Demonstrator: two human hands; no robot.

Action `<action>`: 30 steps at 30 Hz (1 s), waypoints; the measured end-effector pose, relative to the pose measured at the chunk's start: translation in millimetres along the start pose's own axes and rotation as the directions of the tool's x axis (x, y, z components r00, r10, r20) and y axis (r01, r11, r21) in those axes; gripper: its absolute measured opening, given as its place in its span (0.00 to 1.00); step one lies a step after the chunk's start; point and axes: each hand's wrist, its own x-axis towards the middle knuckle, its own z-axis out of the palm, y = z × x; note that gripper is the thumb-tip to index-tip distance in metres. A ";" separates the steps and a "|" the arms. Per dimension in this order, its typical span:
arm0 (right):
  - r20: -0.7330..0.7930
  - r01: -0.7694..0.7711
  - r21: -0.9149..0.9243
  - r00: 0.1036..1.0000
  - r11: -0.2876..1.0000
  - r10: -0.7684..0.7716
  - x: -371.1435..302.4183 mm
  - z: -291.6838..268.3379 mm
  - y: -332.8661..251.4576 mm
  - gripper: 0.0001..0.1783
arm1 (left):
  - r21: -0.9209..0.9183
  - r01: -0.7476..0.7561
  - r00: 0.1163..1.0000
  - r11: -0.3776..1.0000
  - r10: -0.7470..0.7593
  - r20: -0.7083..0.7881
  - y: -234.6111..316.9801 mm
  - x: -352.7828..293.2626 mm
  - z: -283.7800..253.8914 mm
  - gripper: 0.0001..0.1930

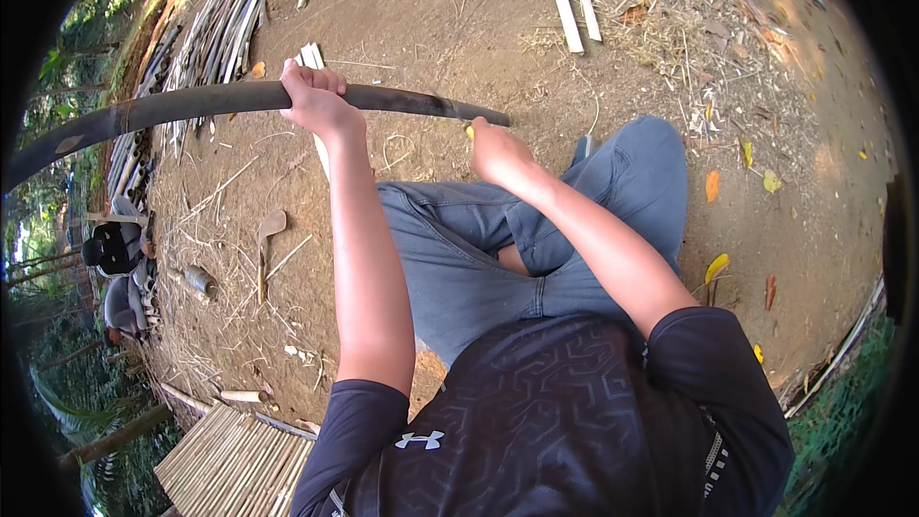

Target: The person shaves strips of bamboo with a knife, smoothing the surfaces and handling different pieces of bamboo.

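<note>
A long, dark bamboo pole [220, 101] runs from the left rim to a point beyond my lap. My left hand [321, 101] is closed round it, with the fingers wrapped over the top. Just below the pole's right end [496, 118] is my right hand [500, 153], its fingers curled closed. A small bit of yellow shows at its knuckles; the rest of what it grips is hidden. I sit on the ground with my legs folded in grey trousers [459, 268].
A brown hand tool with a broad head [273, 223] and a short cylinder [198, 278] lie at left. Bamboo poles [225, 29] are piled at upper left, near a seated person [117, 254]. Pale split strips [560, 0] lie ahead; a slatted bamboo mat [235, 464] is at lower left.
</note>
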 end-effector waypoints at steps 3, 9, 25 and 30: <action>0.019 -0.029 -0.056 0.999 0.998 0.030 10.9 1.4 10.4 0.17 | 0.049 -0.026 1.000 0.998 0.027 -0.016 -1.7 -5.6 9.2 0.17; 0.019 -0.002 -0.035 1.000 0.999 0.003 8.4 2.3 0.1 0.16 | 0.094 -0.031 0.982 0.995 0.048 -0.182 -0.6 -5.3 8.2 0.16; 0.112 -0.081 -0.186 0.988 0.979 0.103 44.8 -1.9 32.2 0.16 | 0.053 -0.046 0.996 0.998 0.050 -0.070 -1.6 -7.9 -9.0 0.18; 0.001 -0.080 -0.083 0.997 0.993 0.080 17.2 3.5 25.8 0.15 | 0.022 -0.049 0.999 0.999 0.049 0.014 -4.5 -20.3 5.5 0.18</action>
